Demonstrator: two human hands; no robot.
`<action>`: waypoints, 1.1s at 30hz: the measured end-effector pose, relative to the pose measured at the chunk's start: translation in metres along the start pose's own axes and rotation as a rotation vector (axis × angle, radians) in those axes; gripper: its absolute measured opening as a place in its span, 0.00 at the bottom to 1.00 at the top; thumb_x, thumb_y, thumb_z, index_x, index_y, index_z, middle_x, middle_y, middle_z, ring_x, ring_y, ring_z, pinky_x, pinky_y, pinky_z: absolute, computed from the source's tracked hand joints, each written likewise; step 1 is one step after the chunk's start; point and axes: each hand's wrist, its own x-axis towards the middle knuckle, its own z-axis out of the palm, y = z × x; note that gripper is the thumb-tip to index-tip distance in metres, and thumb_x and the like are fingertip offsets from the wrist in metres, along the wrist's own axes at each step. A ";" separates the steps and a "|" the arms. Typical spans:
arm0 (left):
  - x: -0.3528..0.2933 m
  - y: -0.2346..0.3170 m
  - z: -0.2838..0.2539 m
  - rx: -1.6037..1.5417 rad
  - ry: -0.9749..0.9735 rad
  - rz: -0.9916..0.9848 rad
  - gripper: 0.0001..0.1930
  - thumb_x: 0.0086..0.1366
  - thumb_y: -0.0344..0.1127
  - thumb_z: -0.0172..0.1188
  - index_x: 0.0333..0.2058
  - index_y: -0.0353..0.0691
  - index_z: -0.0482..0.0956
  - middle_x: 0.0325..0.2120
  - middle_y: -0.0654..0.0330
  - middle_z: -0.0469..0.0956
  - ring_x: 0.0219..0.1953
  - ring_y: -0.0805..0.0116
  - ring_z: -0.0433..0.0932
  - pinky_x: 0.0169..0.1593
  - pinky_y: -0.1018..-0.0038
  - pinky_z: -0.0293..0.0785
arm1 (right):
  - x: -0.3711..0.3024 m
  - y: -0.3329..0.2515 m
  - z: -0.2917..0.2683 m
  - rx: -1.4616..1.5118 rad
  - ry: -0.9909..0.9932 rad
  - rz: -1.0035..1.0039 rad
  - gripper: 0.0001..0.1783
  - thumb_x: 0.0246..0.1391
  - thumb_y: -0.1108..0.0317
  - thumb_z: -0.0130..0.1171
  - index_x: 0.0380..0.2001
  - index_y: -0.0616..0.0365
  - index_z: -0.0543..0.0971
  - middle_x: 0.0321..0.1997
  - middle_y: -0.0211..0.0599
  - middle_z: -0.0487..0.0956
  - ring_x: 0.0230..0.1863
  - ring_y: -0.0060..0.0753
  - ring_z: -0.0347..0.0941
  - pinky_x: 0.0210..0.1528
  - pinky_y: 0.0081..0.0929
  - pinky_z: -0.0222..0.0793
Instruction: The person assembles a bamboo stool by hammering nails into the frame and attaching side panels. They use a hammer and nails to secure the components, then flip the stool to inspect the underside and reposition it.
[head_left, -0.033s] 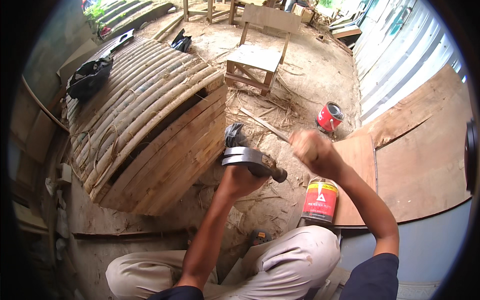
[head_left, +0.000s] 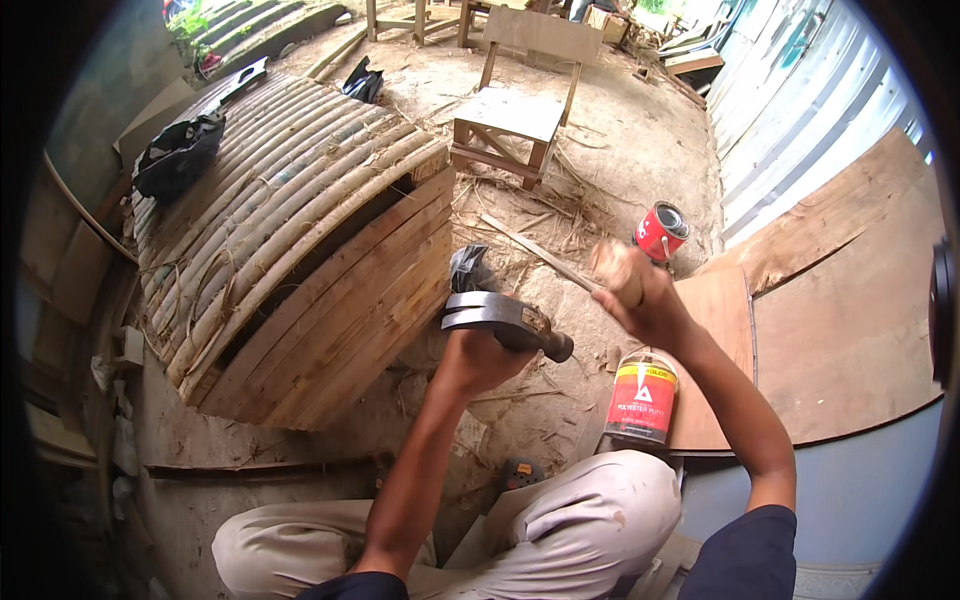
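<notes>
My left hand is closed just under the head of a claw hammer, its claw pointing left and its striking face right. The hammer's handle is hidden by the hand. To the right, my right hand is raised and closed around a pale, rounded piece of wood, seen end-on, so its full shape is hidden. A thin wooden strip runs up to this hand from the upper left; I cannot tell whether they touch. Below the right hand, a red and yellow putty can stands beside my knee.
A slatted wooden piece with a plank side fills the left, a black bag on it. An open red can stands behind my right hand. Plywood sheets lie right. A wooden chair stands ahead on dirt ground strewn with scraps.
My right hand has shifted slightly to the right, and the end of the wood in it shows more clearly. My left hand and the hammer have hardly moved.
</notes>
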 end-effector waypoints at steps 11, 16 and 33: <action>0.013 -0.047 -0.007 0.207 0.086 0.242 0.13 0.53 0.34 0.71 0.34 0.39 0.78 0.25 0.57 0.78 0.29 0.57 0.78 0.35 0.65 0.75 | -0.012 0.059 0.101 0.421 0.138 0.335 0.28 0.54 0.64 0.70 0.53 0.57 0.67 0.36 0.33 0.76 0.35 0.27 0.75 0.40 0.32 0.72; 0.008 -0.058 -0.007 0.264 0.125 0.280 0.18 0.53 0.39 0.73 0.38 0.39 0.78 0.27 0.55 0.79 0.31 0.55 0.80 0.37 0.64 0.77 | -0.066 0.068 0.147 0.542 0.195 0.421 0.26 0.54 0.63 0.72 0.49 0.57 0.69 0.36 0.30 0.74 0.36 0.22 0.72 0.41 0.28 0.70; 0.008 -0.087 -0.014 0.228 0.012 0.249 0.18 0.49 0.34 0.76 0.36 0.39 0.77 0.32 0.58 0.79 0.34 0.63 0.80 0.39 0.66 0.76 | -0.136 0.096 0.244 0.847 0.088 0.432 0.30 0.57 0.44 0.67 0.45 0.62 0.77 0.34 0.29 0.78 0.37 0.19 0.72 0.42 0.23 0.71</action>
